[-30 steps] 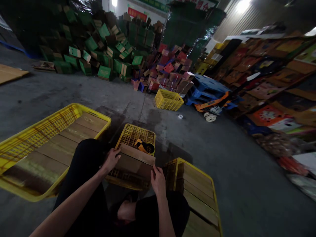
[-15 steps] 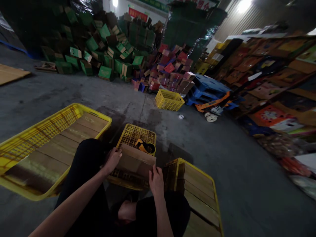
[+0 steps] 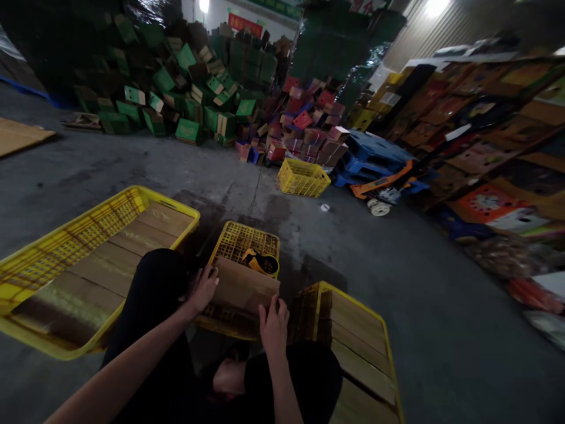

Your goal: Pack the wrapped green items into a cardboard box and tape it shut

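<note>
A brown cardboard box (image 3: 245,285) lies between my hands, on top of a yellow plastic crate (image 3: 238,238) in front of my knees. My left hand (image 3: 204,288) grips the box at its left end, with the fingers partly hidden. At the near right corner, my right hand (image 3: 273,324) has its bent fingers closed on the box edge. Just beyond the box a yellow and black tape dispenser (image 3: 260,261) rests on the crate's lattice surface.
A long yellow crate (image 3: 188,209) with cardboard boxes stands at my left; another crate (image 3: 385,335) holding boxes is by my right knee. Farther off are a yellow basket (image 3: 303,178), blue pallets (image 3: 375,150), an orange pallet jack (image 3: 382,179) and heaped green cartons (image 3: 189,129).
My right hand has shifted slightly left along the near edge of the box, and the box's upper face now tilts more toward me. My left hand stays at its left end.
</note>
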Demonstrator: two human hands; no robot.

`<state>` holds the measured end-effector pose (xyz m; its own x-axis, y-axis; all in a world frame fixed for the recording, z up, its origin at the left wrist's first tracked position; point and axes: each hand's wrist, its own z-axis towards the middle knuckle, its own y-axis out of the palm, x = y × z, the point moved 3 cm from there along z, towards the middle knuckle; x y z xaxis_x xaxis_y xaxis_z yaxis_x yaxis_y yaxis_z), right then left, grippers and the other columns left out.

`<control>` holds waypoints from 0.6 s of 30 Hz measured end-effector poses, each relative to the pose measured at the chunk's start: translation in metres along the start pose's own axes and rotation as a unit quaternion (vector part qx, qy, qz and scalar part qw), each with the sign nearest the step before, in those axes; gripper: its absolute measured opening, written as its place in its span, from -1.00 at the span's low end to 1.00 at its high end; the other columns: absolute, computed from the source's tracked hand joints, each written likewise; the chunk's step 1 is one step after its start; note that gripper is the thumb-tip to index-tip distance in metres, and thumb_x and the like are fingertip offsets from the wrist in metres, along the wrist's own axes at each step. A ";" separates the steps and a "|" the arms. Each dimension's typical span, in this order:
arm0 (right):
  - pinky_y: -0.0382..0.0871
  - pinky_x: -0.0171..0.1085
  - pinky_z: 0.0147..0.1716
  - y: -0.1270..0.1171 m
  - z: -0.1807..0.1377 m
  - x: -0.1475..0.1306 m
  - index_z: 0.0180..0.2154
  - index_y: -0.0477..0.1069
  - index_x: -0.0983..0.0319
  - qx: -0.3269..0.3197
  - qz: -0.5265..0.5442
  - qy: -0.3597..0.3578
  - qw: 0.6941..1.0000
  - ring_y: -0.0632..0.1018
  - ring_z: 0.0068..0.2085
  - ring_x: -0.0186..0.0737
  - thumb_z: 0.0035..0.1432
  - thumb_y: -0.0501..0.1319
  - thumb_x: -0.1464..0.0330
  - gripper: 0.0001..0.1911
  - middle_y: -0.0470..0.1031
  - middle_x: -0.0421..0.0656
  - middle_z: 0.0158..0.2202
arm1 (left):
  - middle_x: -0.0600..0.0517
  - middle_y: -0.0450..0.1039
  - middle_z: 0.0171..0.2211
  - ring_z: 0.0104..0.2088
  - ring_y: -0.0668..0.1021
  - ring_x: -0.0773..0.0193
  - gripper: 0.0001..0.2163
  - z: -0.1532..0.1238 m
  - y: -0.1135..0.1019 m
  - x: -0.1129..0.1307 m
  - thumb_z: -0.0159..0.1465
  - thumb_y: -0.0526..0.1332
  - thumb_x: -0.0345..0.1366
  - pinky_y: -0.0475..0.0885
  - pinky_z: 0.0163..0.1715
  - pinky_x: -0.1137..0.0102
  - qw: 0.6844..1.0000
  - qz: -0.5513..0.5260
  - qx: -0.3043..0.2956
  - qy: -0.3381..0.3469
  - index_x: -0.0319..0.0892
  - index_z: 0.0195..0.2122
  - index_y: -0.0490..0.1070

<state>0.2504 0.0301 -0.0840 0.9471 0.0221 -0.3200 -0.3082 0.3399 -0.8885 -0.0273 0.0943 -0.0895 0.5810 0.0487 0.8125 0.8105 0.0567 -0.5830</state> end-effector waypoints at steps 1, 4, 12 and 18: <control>0.35 0.12 0.06 0.001 -0.001 0.000 0.25 0.30 0.34 0.001 0.000 0.001 1.000 0.39 0.09 0.23 0.37 -0.11 -0.03 -0.29 0.31 0.25 0.12 | -0.16 0.40 0.07 0.12 0.35 -0.17 -0.69 -0.001 0.002 0.000 0.29 0.14 -0.31 0.21 0.18 0.09 1.000 0.021 0.002 0.003 -0.09 0.04 0.48; 0.34 0.12 0.08 0.003 -0.003 0.001 0.26 0.28 0.36 0.002 -0.002 -0.003 1.000 0.36 0.14 0.23 0.37 -0.10 -0.04 -0.27 0.27 0.26 0.19 | -0.20 0.35 0.16 0.13 0.34 -0.20 -0.63 -0.005 0.009 -0.003 0.32 0.10 -0.34 0.16 0.20 0.04 0.991 0.131 -0.007 0.025 -0.15 0.14 0.43; 0.25 0.11 0.21 0.010 -0.011 0.003 0.32 0.19 0.41 -0.020 0.009 -0.026 0.999 0.29 0.26 0.21 0.37 -0.08 -0.05 -0.23 0.23 0.24 0.30 | -0.18 0.30 0.25 0.21 0.31 -0.13 -0.56 -0.009 0.017 -0.014 0.35 0.09 -0.31 0.17 0.22 0.09 0.981 0.190 -0.008 0.045 -0.09 0.26 0.32; 0.17 0.12 0.27 0.019 -0.017 -0.002 0.37 0.04 0.48 -0.041 0.027 -0.010 0.999 0.06 0.41 0.22 0.37 -0.12 -0.08 -0.14 0.00 0.25 0.41 | -0.14 0.24 0.32 0.30 0.25 -0.02 -0.55 -0.010 0.018 -0.013 0.36 0.07 -0.33 0.13 0.27 0.16 0.981 0.183 -0.008 0.057 -0.12 0.28 0.30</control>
<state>0.2415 0.0204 -0.1056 0.9302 0.0567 -0.3628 -0.3645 0.2602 -0.8941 -0.0192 0.0848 -0.1104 0.8376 -0.0495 0.5440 0.5459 0.0402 -0.8369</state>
